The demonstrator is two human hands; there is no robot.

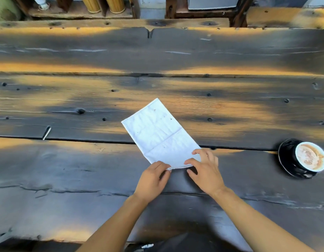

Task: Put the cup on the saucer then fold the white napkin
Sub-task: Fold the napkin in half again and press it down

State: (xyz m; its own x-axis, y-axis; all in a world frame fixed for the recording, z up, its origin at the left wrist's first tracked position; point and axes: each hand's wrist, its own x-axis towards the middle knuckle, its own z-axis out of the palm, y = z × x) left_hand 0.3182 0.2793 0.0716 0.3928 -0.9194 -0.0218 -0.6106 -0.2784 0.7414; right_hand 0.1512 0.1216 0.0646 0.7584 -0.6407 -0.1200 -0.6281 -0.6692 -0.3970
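Observation:
The white napkin (158, 132) lies on the dark wooden table (66, 170) as a long folded rectangle, slanting from the upper left to the lower right, with a crease across its middle. My left hand (152, 179) pinches the napkin's near left corner. My right hand (205, 170) grips the near right corner with thumb and fingers. Far to the right, a cup (310, 156) of milky coffee stands on a black saucer (285, 160).
Wide burnt planks with gaps and knots make up the tabletop. Beyond its far edge stand wooden furniture legs (237, 13) and yellow ribbed cylinders (115, 4). A dark garment (175, 244) shows at the bottom edge.

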